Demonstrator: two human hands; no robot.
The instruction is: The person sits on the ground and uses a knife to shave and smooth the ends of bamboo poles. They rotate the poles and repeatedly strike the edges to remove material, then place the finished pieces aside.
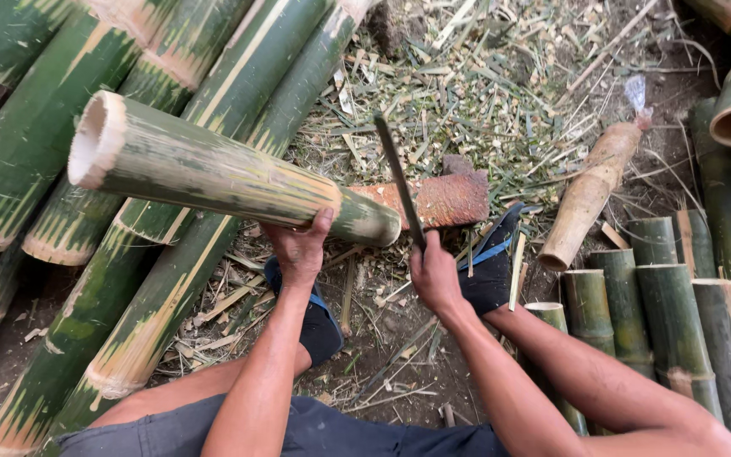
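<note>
Bamboo section (213,169), green, hollow, lying across the rusty block (437,199), its near-right end resting on that block. My left hand (300,247) clamps it from beneath, thumb up the side. My right hand (435,275) is closed round the handle of the long blade (399,179), edge raised just beside the cut end. Judgement: strike square, clear of the left thumb. Long culms (44,144) lie left; cut lengths (670,313) stand right; shavings (484,93) lie far.
</note>
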